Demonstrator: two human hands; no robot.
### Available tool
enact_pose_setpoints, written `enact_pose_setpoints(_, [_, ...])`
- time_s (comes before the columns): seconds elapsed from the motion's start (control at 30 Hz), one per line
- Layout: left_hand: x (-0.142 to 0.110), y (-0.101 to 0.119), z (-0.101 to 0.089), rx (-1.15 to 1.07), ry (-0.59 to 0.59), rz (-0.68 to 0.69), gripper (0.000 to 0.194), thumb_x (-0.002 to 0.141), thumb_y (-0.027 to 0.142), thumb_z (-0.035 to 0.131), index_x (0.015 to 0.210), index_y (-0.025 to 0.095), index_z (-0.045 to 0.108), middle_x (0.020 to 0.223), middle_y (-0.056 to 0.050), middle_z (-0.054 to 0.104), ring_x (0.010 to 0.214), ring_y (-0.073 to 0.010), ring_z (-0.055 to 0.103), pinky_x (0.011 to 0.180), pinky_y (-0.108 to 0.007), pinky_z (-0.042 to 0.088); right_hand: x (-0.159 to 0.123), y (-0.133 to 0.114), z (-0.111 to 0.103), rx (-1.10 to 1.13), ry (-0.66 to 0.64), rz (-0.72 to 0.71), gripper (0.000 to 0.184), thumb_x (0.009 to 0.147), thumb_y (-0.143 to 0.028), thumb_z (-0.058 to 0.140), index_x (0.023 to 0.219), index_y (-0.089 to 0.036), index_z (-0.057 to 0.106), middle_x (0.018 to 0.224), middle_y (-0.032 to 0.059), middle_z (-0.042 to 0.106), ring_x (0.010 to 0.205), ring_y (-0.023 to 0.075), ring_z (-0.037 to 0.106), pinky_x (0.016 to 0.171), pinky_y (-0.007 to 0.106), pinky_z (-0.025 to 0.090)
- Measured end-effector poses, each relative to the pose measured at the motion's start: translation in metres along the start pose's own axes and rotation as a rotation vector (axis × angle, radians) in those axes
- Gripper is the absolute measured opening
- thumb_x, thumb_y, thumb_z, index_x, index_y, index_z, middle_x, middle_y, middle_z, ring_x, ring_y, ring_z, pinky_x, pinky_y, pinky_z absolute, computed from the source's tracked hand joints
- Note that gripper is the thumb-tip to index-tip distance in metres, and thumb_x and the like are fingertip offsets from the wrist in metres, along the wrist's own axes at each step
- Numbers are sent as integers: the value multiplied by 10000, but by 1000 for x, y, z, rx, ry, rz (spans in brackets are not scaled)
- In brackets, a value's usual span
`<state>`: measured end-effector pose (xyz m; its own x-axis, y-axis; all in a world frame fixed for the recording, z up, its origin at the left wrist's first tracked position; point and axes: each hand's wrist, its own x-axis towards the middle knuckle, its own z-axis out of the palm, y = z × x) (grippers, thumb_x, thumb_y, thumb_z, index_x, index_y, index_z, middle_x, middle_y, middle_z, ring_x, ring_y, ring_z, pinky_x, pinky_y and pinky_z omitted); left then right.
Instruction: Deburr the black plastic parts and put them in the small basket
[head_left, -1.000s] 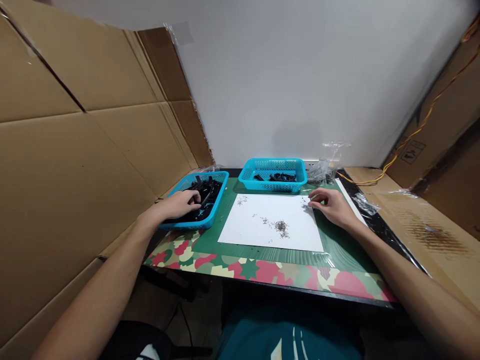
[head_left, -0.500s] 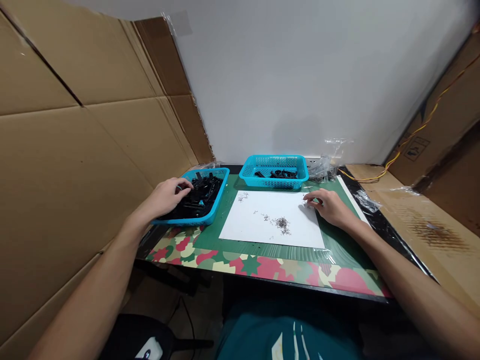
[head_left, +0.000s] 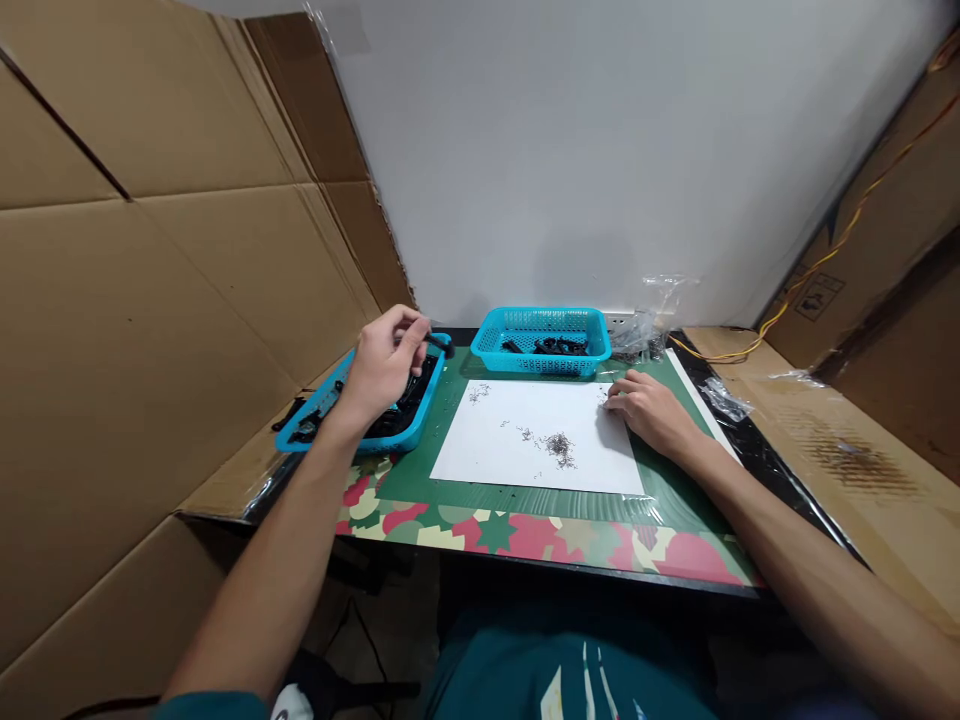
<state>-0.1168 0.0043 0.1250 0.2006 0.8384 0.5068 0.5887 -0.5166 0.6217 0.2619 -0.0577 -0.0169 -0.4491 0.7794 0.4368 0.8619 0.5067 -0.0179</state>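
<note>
My left hand (head_left: 386,360) is closed around a slim black part (head_left: 439,343), raised over the left blue basket (head_left: 420,432); its exact kind I cannot make out. Black plastic pieces (head_left: 401,415) fill that basket. My right hand (head_left: 646,407) rests at the right edge of a white sheet (head_left: 480,455), thumb and fingers pinched together near a few tiny bits. Whatever the fingertips hold, if anything, is too small to see. A pile of small dark wire-like pieces (head_left: 559,446) lies on the sheet, with smaller scatterings at its upper left and middle.
Behind the sheet stands a second blue basket (head_left: 480,352) with some black parts (head_left: 559,347). Clear plastic bags (head_left: 637,335) lie beside it. Cardboard walls (head_left: 187,300) rise on the left and right, and a yellow cable (head_left: 772,335) runs along the right.
My left hand has come up out of the left basket and moved right, now with a black part in its fingers. My right hand stays at the sheet's right edge, fingers curled more.
</note>
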Motion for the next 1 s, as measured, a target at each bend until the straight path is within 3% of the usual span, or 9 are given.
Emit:
enact_pose_setpoints(0.17, [10,19,51,-294,-206,101,397,987,584,612,901,197,602,609,18,541,514,-112,515,521,-252,442,-1,3,4,24,-3,2,364,960,-19,492,1014,-196,805,944,101,755,905,267,573,806,378,461])
enact_pose_setpoints(0.33, [7,23,118,-555,-404,76,371,979,558,647,907,200,585,646,-8,633,480,-104,566,479,-251,426,-2,1,-1,-74,-4,13,416,990,-50,472,1314,-163,708,848,103,726,892,283,585,792,377,453])
enact_pose_setpoints(0.5, [-15,17,168,-767,-428,-14,420,955,597,657,981,189,560,756,-40,698,480,-101,606,445,-237,380,-3,-3,-7,-196,-28,-8,360,1033,-77,452,1288,-145,696,802,109,667,854,277,573,778,362,429])
enact_pose_setpoints(0.73, [-27,8,180,-814,-305,-67,421,956,607,645,1007,201,546,815,-32,710,483,-75,587,443,-209,370,2,-4,-7,-208,-107,-93,216,1031,-121,528,1126,-202,705,733,84,646,878,294,565,813,373,420])
enact_pose_setpoints(1.0, [-25,2,178,-876,-218,-78,311,993,507,633,993,206,557,794,-20,691,459,-70,562,447,-217,377,-5,7,-6,-256,-29,-99,327,1046,-91,410,1163,-168,705,737,85,616,811,271,552,767,361,429])
